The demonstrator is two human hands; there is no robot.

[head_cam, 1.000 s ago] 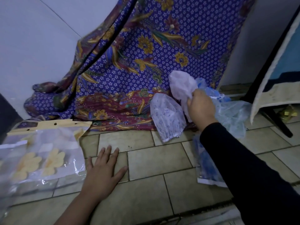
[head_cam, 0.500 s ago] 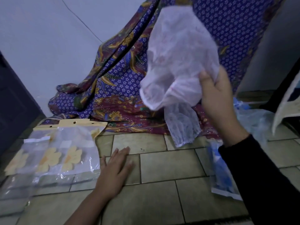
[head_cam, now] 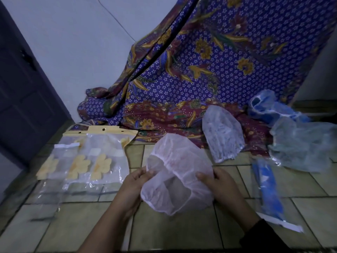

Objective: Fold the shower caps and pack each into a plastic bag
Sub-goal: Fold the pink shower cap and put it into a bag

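Both left grip (head_cam: 134,186) and right grip (head_cam: 218,184) pinch the cap (head_cam: 182,157) by its hem (light, limp, slippery, I judge).

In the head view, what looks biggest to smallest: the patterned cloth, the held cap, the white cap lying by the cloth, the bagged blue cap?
1. Patterned cloth, by far.
2. Held cap, though nearness to the camera enlarges it.
3. White lying cap and bagged blue cap look alike; not ranked.

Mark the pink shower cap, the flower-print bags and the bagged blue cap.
pink shower cap (head_cam: 182,154): head view, its domed top.
flower-print bags (head_cam: 80,166): head view, middle yellow flower.
bagged blue cap (head_cam: 269,190): head view, folded blue strip.
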